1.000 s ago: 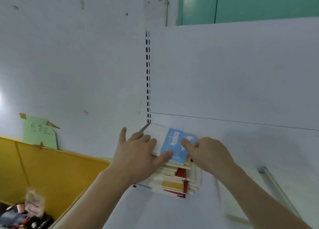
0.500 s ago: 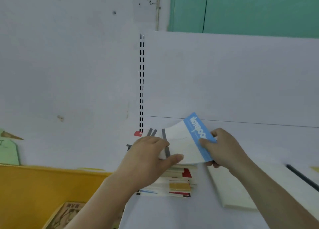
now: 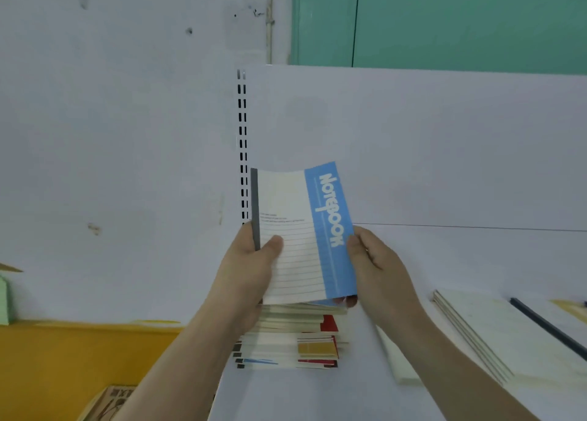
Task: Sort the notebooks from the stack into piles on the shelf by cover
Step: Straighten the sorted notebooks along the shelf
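Observation:
I hold a notebook (image 3: 301, 230) upright above the stack; its cover is cream with ruled lines, a blue band reading "Notebook" and a dark grey spine. My left hand (image 3: 251, 268) grips its spine edge, thumb on the cover. My right hand (image 3: 374, 268) grips the blue edge and lower corner. Below it the stack of notebooks (image 3: 292, 338) lies on the white shelf (image 3: 317, 395), with red, yellow and blue cover edges showing. Two piles lie to the right: a cream notebook (image 3: 397, 363) partly behind my right forearm, and a cream pile with a dark spine (image 3: 495, 331).
The shelf's white back panel (image 3: 444, 150) rises behind, with a slotted upright (image 3: 242, 147) at its left end. A yellow bin wall (image 3: 63, 357) stands at the lower left, with a printed box (image 3: 108, 401) inside. A green paper (image 3: 4, 297) sticks at the far left.
The blue-banded notebook has been lifted off the stack and turned upright to face me. My left hand moved from pressing the stack to gripping the notebook's spine. The view shifted right.

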